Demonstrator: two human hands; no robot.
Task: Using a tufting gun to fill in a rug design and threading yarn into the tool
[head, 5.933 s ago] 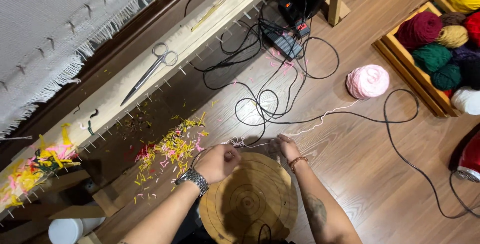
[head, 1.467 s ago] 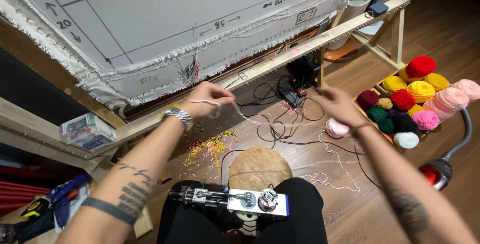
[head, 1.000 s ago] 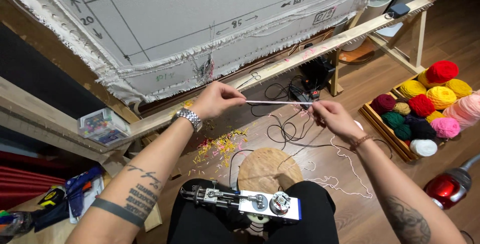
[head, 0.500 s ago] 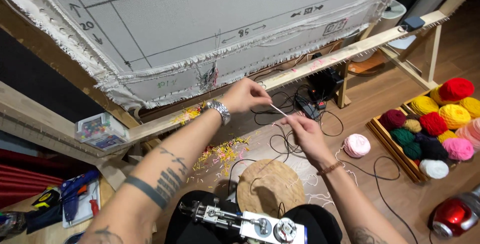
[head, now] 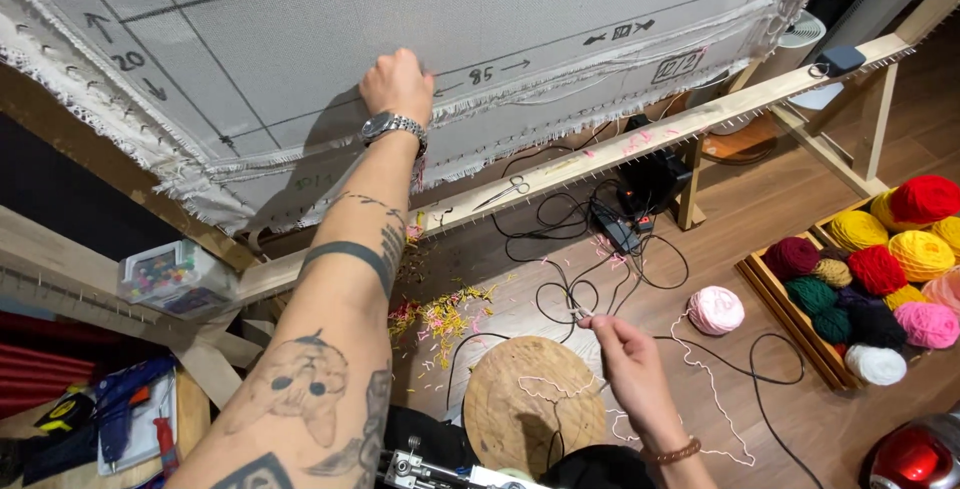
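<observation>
Grey canvas under left hand

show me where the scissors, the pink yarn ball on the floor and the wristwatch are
scissors [head: 505, 190]: head view, on the blades near the pivot.
pink yarn ball [head: 715, 310]: head view, middle of the ball.
wristwatch [head: 392, 126]: head view, on the metal band at the left wrist.

Wooden plank floor lying under warm indoor light. A wooden frame beam is running diagonally above it; black cables are coiling on the floor just below the beam, a wooden crate is sitting right of the cables, and a round woven stool is standing near them.
</observation>
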